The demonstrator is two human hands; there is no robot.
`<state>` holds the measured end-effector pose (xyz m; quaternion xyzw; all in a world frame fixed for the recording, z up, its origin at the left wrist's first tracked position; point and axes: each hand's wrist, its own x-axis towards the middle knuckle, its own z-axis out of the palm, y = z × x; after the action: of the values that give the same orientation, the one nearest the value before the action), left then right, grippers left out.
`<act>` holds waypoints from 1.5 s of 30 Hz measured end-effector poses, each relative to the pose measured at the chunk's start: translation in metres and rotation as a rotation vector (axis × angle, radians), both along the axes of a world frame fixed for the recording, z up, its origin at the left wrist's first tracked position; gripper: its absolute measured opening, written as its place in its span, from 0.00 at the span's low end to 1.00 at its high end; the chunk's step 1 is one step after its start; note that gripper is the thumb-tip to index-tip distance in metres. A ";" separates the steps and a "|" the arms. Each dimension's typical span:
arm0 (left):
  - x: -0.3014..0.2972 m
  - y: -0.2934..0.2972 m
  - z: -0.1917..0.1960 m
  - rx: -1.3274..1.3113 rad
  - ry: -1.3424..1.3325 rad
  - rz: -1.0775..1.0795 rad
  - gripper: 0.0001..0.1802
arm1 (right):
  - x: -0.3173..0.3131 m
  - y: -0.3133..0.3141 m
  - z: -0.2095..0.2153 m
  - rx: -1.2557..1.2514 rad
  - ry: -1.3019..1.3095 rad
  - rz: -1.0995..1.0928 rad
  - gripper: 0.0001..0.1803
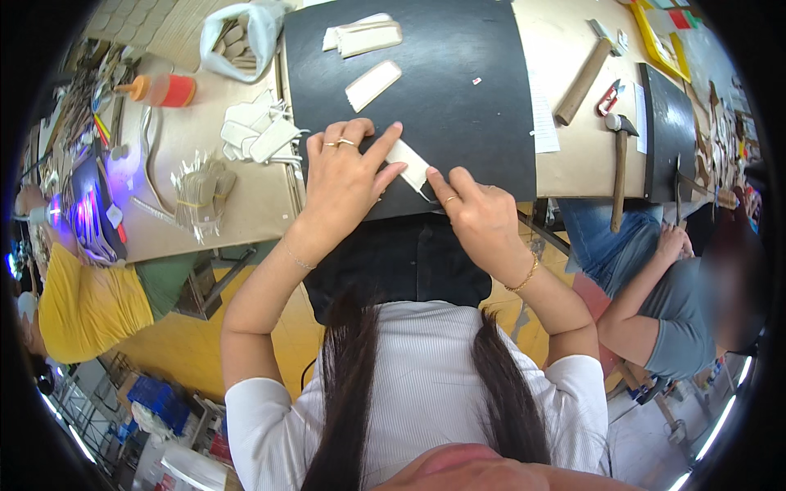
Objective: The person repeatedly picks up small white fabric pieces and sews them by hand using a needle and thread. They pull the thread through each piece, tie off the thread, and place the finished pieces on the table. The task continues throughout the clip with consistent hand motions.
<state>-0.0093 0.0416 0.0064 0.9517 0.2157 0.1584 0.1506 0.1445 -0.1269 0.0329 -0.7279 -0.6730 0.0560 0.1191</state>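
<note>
A small cream-white rectangular tab with a thin cord at its near end lies on the black mat, between my hands. My left hand rests at its left side, thumb and index finger spread apart near its edge. On the right, the fingers of my right hand are curled, with the index fingertip on the tab's near right edge; the thumb is hidden. Farther up the mat sit a single cream tab and a small stack of tabs.
Left of the mat are corded white tabs, a banded bundle, an orange-capped bottle and a plastic bag of pieces. Hammers and a red cutter lie right. Another person's hand is at far right.
</note>
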 end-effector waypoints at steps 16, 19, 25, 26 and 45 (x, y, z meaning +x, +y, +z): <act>0.002 0.002 0.025 -1.289 -0.593 0.241 0.13 | 0.099 0.059 0.076 0.152 -0.016 0.031 0.16; 0.004 0.001 0.026 -1.025 -0.501 0.381 0.13 | 0.094 0.075 0.076 0.375 -0.089 -0.036 0.15; -0.014 -0.002 0.025 -0.765 -0.364 0.442 0.12 | 0.050 0.063 0.030 0.106 0.051 -0.104 0.23; -0.017 -0.003 0.025 -0.735 -0.379 0.429 0.12 | 0.045 0.061 0.025 0.112 0.062 -0.100 0.24; -0.041 -0.005 0.033 -0.699 -0.327 0.560 0.13 | 0.034 0.070 0.026 0.215 0.227 -0.218 0.11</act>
<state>-0.0500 0.0370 0.0395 0.7117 0.4777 0.2586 0.4454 0.1789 -0.0570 0.0591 -0.7686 -0.5744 0.0523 0.2766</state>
